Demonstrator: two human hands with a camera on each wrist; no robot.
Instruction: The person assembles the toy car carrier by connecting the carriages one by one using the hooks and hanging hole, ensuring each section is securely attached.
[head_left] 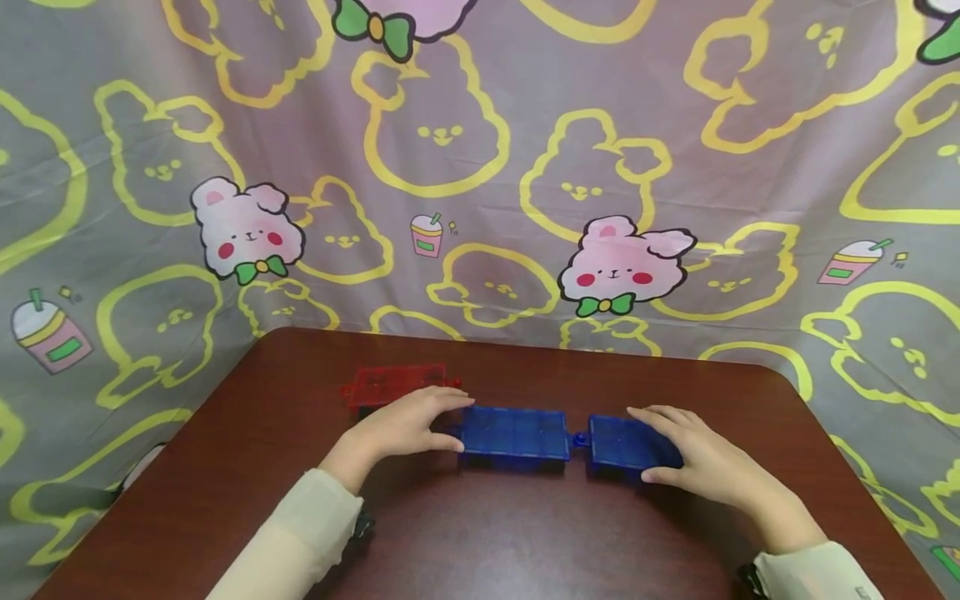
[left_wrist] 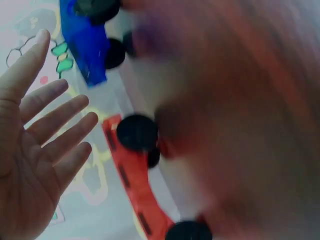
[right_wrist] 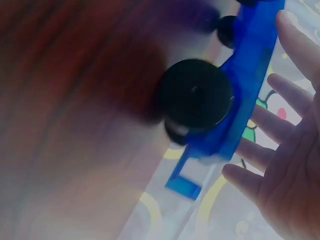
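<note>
Two blue toy wagons sit in a line on the table, a longer one [head_left: 514, 433] and a shorter one [head_left: 621, 442], with a small blue coupling [head_left: 580, 439] between them. My left hand [head_left: 408, 423] is at the left end of the longer wagon, thumb and fingers spread apart. Around the right end of the shorter wagon, my right hand [head_left: 697, 454] has its fingers extended. The right wrist view shows this wagon's black wheel [right_wrist: 195, 95] and a blue end hook [right_wrist: 184, 186]. Behind the left hand stands a red toy wagon [head_left: 397, 383], its black wheels [left_wrist: 136, 132] showing in the left wrist view.
The brown wooden table [head_left: 525, 533] has rounded far corners. A grey curtain [head_left: 480, 225] printed with yellow outlines and pink rabbits hangs right behind it and along both sides.
</note>
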